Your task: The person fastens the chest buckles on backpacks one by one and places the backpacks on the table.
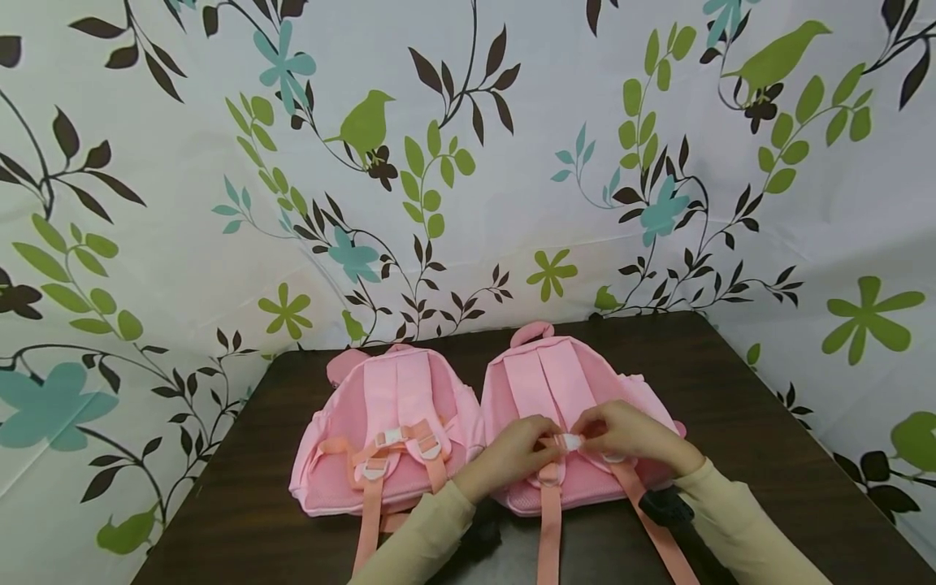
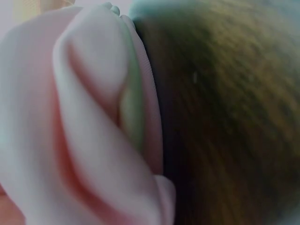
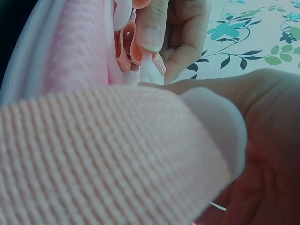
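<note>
A pink backpack [image 1: 610, 370] lies on the table with its shoulder straps facing up. Across those straps runs a short peach strap with a white plastic buckle [image 1: 571, 442]. My left hand [image 1: 512, 453] pinches the buckle's left end between thumb and fingers. From the right, my right hand [image 1: 634, 435] pinches its other end. In the right wrist view, the left thumb [image 3: 152, 30] presses on the white buckle [image 3: 151, 71], while peach webbing [image 3: 103, 154] in the foreground covers much of the right hand [image 3: 272, 154]. Blurred pink fabric [image 2: 103, 154] fills the left wrist view's left side.
A second pink backpack [image 1: 344, 414] lies close on the left, its white buckle [image 1: 392, 437] joined across the straps. Long peach straps [image 1: 550, 528] hang toward the front. Behind the dark wooden table [image 1: 760, 455] stands a patterned curtain [image 1: 468, 276].
</note>
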Demonstrator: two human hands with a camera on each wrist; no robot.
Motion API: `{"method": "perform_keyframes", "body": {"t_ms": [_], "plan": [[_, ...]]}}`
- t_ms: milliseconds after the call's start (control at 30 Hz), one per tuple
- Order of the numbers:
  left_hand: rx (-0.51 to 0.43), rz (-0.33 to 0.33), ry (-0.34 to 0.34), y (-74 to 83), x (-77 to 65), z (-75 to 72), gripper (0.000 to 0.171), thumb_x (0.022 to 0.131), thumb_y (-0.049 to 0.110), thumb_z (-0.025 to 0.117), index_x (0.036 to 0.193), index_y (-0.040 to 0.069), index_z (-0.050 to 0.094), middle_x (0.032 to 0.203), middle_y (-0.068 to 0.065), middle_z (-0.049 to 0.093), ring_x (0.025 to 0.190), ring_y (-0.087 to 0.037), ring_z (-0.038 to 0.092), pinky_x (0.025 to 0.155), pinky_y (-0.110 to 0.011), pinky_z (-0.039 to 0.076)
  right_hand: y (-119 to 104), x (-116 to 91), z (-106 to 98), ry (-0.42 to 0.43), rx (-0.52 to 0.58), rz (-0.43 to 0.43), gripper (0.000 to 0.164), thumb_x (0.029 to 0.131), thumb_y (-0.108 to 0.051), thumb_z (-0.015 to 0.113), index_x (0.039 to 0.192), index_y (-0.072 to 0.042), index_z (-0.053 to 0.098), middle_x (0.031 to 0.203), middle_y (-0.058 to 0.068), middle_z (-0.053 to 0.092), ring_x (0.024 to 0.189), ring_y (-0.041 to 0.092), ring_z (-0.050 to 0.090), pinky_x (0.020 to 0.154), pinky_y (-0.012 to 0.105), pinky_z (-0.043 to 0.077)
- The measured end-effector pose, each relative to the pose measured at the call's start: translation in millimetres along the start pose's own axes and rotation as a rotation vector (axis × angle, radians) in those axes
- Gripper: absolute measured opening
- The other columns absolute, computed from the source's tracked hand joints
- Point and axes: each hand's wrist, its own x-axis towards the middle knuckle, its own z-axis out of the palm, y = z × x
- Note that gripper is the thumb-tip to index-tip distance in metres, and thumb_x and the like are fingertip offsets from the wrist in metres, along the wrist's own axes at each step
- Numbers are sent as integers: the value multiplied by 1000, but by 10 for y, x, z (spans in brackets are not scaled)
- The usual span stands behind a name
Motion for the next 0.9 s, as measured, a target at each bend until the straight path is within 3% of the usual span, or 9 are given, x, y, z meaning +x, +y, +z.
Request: {"method": "perform_keyframes", "body": {"t_ms": [300, 567, 767, 900], "plan": [[63, 47, 27, 3, -15, 10, 12, 95, 18, 70, 104, 10, 71, 87, 10, 59, 76, 1, 51, 69, -13, 45, -13, -8, -7, -4, -11, 0, 15, 88, -18, 78, 102, -13, 76, 85, -6, 65, 66, 10, 53, 55, 25, 43], [18, 60, 25, -14, -23, -111, 22, 97, 27, 69, 112, 12, 71, 92, 8, 63, 81, -2, 54, 73, -15, 47, -63, -1, -75, 27, -15, 2, 23, 90, -22, 77, 110, -10, 75, 97, -4, 70, 79, 13, 61, 67, 27, 53], [16, 68, 60, -1, -71, -338, 35, 98, 35, 67, 120, 8, 69, 109, 1, 69, 99, -11, 63, 88, -25, 51, -139, -61, -185, 162, -15, -23, 31, 94, -26, 72, 116, -5, 73, 109, 5, 72, 99, 22, 66, 86, 41, 57], [35, 40, 151, 26, -170, -584, 39, 100, 37, 64, 125, 8, 67, 118, -2, 68, 109, -16, 63, 95, -35, 51, -173, -143, -275, 313, -31, -59, 31, 95, -25, 72, 119, -6, 72, 115, 9, 72, 107, 31, 66, 89, 53, 54]]}}
